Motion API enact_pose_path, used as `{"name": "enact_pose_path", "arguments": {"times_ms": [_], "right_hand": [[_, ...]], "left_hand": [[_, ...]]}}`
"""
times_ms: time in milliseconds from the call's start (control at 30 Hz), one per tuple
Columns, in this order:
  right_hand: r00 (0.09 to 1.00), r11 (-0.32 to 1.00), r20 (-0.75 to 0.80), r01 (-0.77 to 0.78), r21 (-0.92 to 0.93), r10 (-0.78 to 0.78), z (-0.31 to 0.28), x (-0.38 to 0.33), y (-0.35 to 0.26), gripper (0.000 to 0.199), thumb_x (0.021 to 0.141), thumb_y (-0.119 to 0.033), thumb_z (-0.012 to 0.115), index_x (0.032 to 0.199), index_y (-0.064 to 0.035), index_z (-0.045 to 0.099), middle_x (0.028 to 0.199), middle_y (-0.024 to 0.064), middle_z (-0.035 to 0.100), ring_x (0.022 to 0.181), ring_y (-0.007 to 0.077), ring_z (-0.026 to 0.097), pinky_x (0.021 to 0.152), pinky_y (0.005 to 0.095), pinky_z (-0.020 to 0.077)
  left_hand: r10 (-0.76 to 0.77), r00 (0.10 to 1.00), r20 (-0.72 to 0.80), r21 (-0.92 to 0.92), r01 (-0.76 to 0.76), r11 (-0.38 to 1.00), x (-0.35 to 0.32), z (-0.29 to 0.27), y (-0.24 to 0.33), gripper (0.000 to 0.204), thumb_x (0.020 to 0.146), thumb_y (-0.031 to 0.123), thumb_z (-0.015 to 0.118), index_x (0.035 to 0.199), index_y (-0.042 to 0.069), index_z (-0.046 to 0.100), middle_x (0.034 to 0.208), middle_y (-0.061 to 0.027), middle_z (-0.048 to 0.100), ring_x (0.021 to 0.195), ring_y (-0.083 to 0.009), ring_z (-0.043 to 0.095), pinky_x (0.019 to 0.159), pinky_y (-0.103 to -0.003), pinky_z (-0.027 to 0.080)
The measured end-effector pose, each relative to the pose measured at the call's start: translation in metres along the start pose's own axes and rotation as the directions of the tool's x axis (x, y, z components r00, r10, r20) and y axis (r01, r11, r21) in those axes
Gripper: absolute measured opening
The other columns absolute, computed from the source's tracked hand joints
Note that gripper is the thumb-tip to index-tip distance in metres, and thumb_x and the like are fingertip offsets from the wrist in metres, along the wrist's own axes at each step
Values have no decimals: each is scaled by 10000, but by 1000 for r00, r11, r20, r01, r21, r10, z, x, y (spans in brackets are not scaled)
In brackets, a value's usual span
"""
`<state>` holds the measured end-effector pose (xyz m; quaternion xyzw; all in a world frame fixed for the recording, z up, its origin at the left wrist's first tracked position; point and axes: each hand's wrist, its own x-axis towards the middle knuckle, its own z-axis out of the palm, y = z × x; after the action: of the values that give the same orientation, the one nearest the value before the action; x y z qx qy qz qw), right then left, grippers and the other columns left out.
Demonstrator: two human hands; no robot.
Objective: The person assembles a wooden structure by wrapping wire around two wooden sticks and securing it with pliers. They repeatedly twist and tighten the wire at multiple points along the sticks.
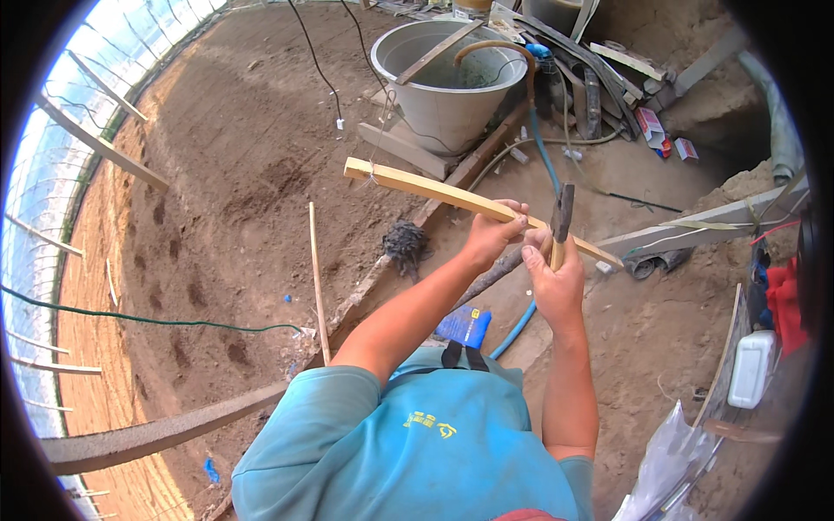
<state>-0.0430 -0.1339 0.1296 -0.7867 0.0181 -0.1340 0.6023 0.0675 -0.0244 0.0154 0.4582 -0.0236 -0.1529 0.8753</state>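
- Left hand (493, 239): closed, fingers wrapped round the stick (434, 188) a little past its middle.
- Right hand (560, 285): closed round the handle of the hammer (565, 215), just beside the left hand.
- Stick: pale wood, held slantwise in front of the person, one end up to the left, the other down to the right; a string (373, 177) is tied near the upper left end.
- Hammer: dark head uppermost, in front of the stick as seen from above; I cannot tell whether they touch.
- Dark rod (488, 281): slants below the hands, partly hidden.
- Packet (467, 326): blue, between the forearms.
- Tub (439, 113): grey, beyond the stick, with a slat (440, 52) across its rim and a hose (531, 74) over its edge.
- Black tuft (405, 247): on the soil, left of the left forearm.
- White container (751, 369): far right, near a red cloth (785, 306).
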Motion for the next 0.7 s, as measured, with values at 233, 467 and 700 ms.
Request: {"name": "enact_pose_path", "arguments": {"times_ms": [233,467,700], "right_hand": [[993,968,105,71,-239,-47,33,51,-5,384,885,-111,832,1198,-6,636,1142,179,734,1079,343,706,945,445,545],[977,920,213,80,-385,4,61,73,6,447,834,-127,866,1193,7,637,1117,194,747,1041,331,728,938,430,555],[964,931,266,98,-352,-1,71,90,15,466,817,-134,880,1184,7,631,1080,188,750,993,314,731,906,413,565]], "left_hand": [[-1,992,122,139,-16,990,-19,16,6,136,953,109,743,1077,74,699,1063,-2,693,983,-115,651,819,-310,563],[-52,989,141,182,26,983,-11,7,4,151,961,126,750,1075,46,692,1033,-22,708,935,-134,674,776,-324,580],[-151,972,179,366,77,928,-15,-15,14,177,969,143,758,1073,19,684,1004,-43,724,886,-152,697,733,-338,597]]}}
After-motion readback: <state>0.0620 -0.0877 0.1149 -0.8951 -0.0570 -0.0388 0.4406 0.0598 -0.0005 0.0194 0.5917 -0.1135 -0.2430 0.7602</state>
